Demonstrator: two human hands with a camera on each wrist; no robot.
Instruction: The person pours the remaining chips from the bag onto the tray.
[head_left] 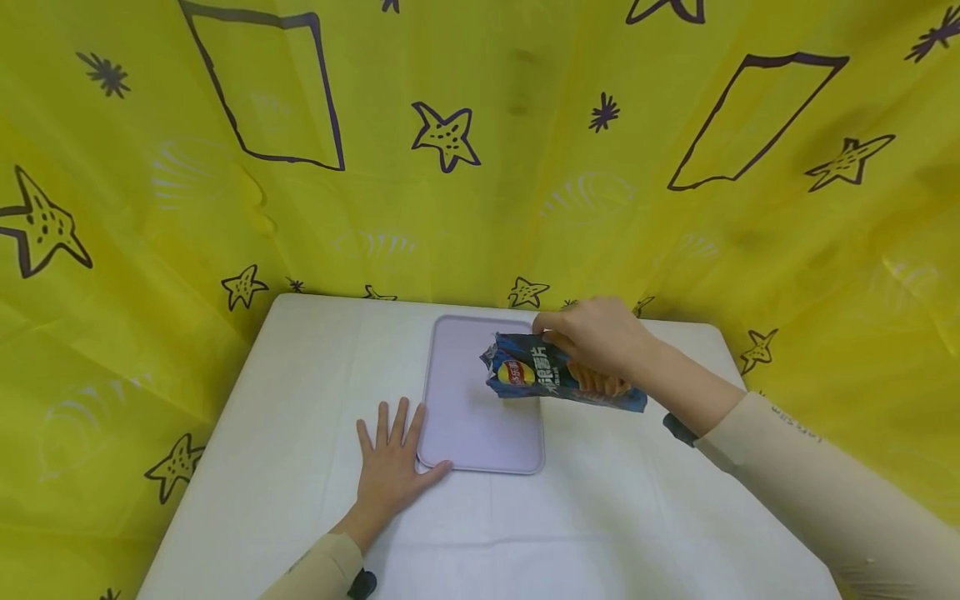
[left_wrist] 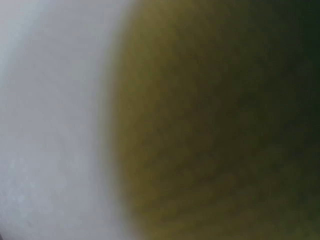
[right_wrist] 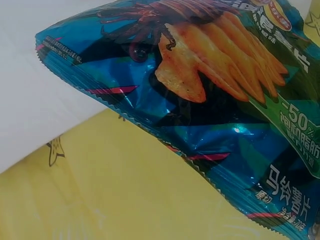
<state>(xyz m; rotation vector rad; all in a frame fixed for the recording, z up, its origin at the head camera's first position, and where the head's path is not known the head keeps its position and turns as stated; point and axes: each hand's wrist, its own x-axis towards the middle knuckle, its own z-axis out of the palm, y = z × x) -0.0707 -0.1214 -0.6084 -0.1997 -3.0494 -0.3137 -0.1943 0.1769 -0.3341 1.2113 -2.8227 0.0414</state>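
My right hand point(head_left: 600, 333) grips a dark blue potato chip bag point(head_left: 547, 375) by its upper edge. The bag hangs sideways over the right side of a pale purple rectangular tray point(head_left: 480, 433). From the right wrist, the chip bag point(right_wrist: 200, 115) appears close up, its printed chips and zigzag seal showing. With fingers spread, my left hand point(head_left: 392, 477) lies palm down at the tray's lower left corner, the thumb on its near edge. The left wrist view holds only blurred white and dark yellow.
A white table point(head_left: 315, 442) carries the tray near its far edge. Behind and beside the table hangs a yellow curtain point(head_left: 510, 208) with drawn starfish and shells.
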